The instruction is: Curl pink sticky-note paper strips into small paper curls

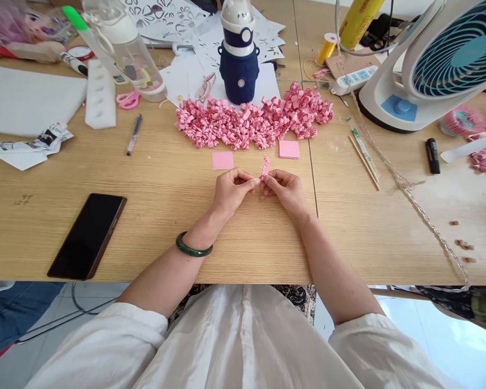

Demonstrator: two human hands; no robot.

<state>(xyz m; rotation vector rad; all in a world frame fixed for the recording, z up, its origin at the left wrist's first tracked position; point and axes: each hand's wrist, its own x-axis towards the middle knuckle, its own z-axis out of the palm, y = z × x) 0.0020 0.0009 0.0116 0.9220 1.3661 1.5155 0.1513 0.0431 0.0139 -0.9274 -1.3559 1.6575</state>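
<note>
Close together over the wooden table, my left hand [235,189] and my right hand [282,189] pinch a small strip of pink paper [265,164] between their fingertips. The strip stands up from the fingers, and its upper part looks cut or curled. Just beyond my left hand lies a flat pink paper sheet [222,160]. A small stack of pink paper [289,149] rests past my right hand. Farther back spreads a long heap of curled pink paper pieces [243,125]. The lower end of the strip is hidden by my fingers.
A navy bottle [240,70] stands behind the heap. At left are a phone [88,236], a pen [134,135], pink scissors [128,100] and a clear bottle [140,65]. On the right, a fan [413,81], a black marker [432,155] and a twisted cord [413,197] occupy the table.
</note>
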